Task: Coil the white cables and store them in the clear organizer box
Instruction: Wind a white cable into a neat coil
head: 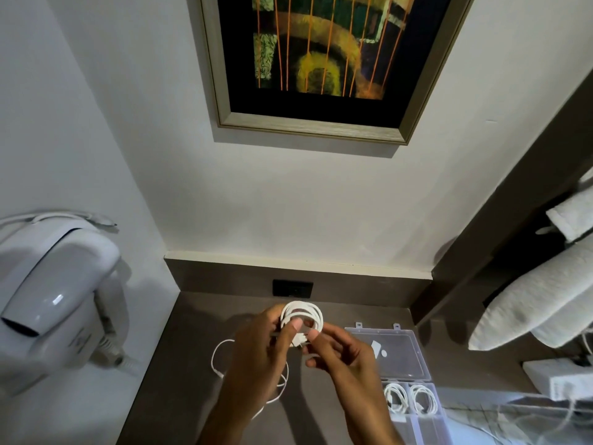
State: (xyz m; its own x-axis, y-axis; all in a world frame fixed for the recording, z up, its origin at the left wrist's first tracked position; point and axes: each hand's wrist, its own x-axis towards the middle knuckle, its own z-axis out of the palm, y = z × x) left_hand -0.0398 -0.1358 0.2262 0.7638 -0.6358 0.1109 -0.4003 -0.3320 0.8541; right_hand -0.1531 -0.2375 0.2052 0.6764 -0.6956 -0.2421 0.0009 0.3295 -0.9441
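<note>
I see my left hand [256,348] and right hand [337,351] both pinching a coiled cable [303,313] above the counter [192,396]; a loose cable [218,364] lies underneath, the open box [414,374] beside.

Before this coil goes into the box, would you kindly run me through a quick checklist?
1. Coil held by both hands, left and right: ok.
2. Plug end tucked in: not ok, it sticks out at the fingertips.
3. Box lid open: ok.
4. Free compartment: cannot tell; two hold coiled cables.
5. All cables coiled: not ok, a loose cable lies on the counter.
</note>
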